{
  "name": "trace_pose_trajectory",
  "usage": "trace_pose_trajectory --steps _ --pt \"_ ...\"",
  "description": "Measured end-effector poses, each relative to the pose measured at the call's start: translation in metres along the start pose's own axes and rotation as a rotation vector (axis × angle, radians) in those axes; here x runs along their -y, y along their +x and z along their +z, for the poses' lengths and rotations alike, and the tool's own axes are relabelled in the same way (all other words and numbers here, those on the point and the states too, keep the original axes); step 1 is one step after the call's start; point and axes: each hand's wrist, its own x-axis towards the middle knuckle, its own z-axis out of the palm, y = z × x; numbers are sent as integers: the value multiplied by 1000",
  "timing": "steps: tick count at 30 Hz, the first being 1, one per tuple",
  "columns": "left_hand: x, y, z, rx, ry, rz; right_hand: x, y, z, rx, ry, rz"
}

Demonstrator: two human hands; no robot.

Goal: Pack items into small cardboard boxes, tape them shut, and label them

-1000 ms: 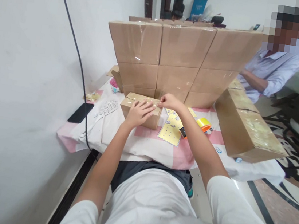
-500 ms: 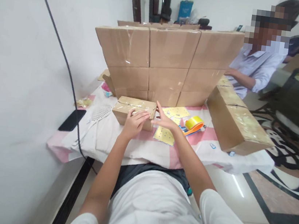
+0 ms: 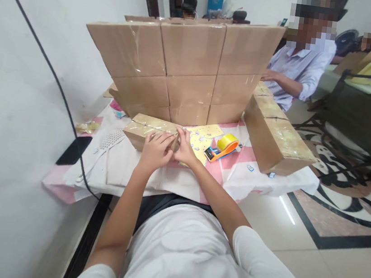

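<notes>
A small cardboard box (image 3: 135, 139) with clear tape over its top lies on the table in front of me. My left hand (image 3: 155, 153) is bent over its top and front near the right end, fingers curled against the cardboard. At that same right end, my right hand (image 3: 184, 150) grips the edge, fingers on top and thumb low. The two hands almost meet at the corner, which they partly cover. Just right of them lies an orange tape dispenser (image 3: 229, 150) with a yellow roll. Yellow patterned sheets (image 3: 208, 132) lie beneath and beside the right hand.
Behind the box rises a wall of stacked cardboard boxes (image 3: 188, 89). A long taped row of boxes (image 3: 268, 136) stands at the right. A black phone (image 3: 73, 150) and a hanging cable (image 3: 50, 63) are on the left. Another person (image 3: 303, 72) sits beyond.
My right hand has closed from spread fingers onto the box's right end. My left hand stays on the box. The view has shifted a little to the right.
</notes>
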Motion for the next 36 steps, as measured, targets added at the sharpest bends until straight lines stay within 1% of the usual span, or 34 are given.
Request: trace_pose_trajectory --steps 2,4,6,8,13,15,16,17,18,19,21,22,24,25,26,27,28,30,31,33,34,36 --pt "-6 -4 1 -40 0 24 7 -8 -3 -38 13 13" --pt "-11 -7 3 -107 -4 57 15 -13 -8 -64 12 18" --pt "-14 -10 5 -173 -11 81 22 -15 -14 -66 -3 17" --pt "-13 -12 8 -212 -22 71 24 -14 -17 -42 -21 13" --pt "2 -18 25 -196 -73 -2 14 -4 -11 75 24 10" --pt "4 -19 32 -191 -88 -14 12 -3 -14 107 47 -8" --pt "3 -19 35 -195 -93 -23 12 -6 -20 107 52 -22" --pt "2 -19 37 -203 -97 -38 12 -12 -30 80 53 -28" --pt "0 -18 39 -211 -101 -53 13 -21 -43 20 47 -18" --pt "-2 -16 40 -221 -105 -69 12 -34 -60 -71 33 4" --pt "-6 -14 42 -237 -113 -98 8 -71 -104 -368 -49 127" --pt "-7 -13 43 -238 -116 -107 4 -94 -129 -541 -129 191" --pt "-9 -13 44 -228 -127 -114 -7 -142 -182 -876 -333 402" --pt "-9 -13 44 -223 -130 -112 -12 -165 -206 -978 -444 545" --pt "-8 -14 45 -222 -129 -107 -18 -184 -228 -1002 -546 689" --pt "-8 -14 45 -226 -124 -104 -23 -199 -247 -997 -578 749" --pt "-8 -14 46 -234 -120 -102 -28 -210 -261 -978 -601 792" --pt "-7 -12 46 -245 -121 -101 -35 -220 -278 -897 -596 840" --pt "-7 -10 47 -249 -128 -102 -37 -220 -281 -841 -592 869" --pt "-6 -7 47 -246 -143 -104 -41 -215 -279 -727 -601 940" --pt "-6 -5 48 -247 -144 -103 -41 -212 -276 -685 -621 971" --pt "-6 -2 48 -251 -134 -103 -42 -207 -270 -644 -690 1002"
